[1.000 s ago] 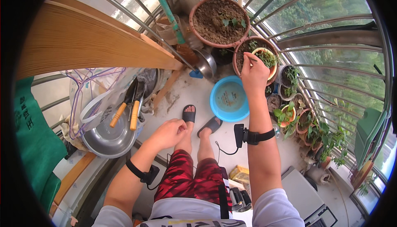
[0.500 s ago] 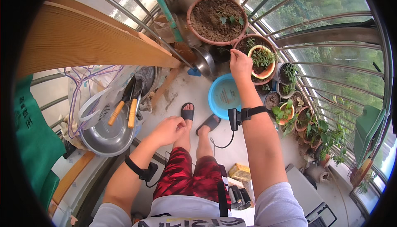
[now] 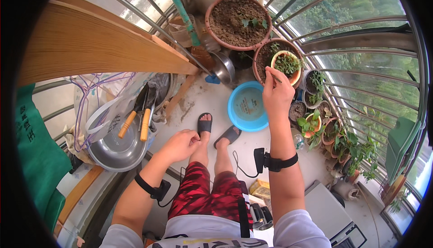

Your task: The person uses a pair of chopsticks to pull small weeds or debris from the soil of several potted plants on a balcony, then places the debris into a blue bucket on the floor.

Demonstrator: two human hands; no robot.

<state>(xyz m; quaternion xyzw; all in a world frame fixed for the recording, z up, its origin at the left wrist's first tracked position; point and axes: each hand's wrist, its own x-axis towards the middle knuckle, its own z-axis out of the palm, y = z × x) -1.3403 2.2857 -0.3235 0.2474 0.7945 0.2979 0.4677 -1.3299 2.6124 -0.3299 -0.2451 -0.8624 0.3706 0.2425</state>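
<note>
My right hand (image 3: 276, 93) reaches forward to a small yellow-rimmed pot (image 3: 294, 75) with a green seedling. That pot sits inside a medium terracotta pot (image 3: 261, 58) of soil. The fingertips are pinched together on a thin twig-like piece at the small pot's near rim. My left hand (image 3: 180, 144) rests on my left knee, fingers loosely curled and holding nothing. A round blue basin (image 3: 246, 108) lies on the floor just left of my right hand, beyond my sandalled feet.
A large terracotta pot (image 3: 237, 20) of soil stands at the back. A steel bowl (image 3: 118, 151) at the left holds orange-handled tools (image 3: 128, 124). A wooden board (image 3: 90, 45) leans at the upper left. Several small potted plants (image 3: 311, 124) line the railing on the right.
My right hand shifted left off the small pot, then came back to its near rim, a little closer to me. My left hand stayed on the knee.
</note>
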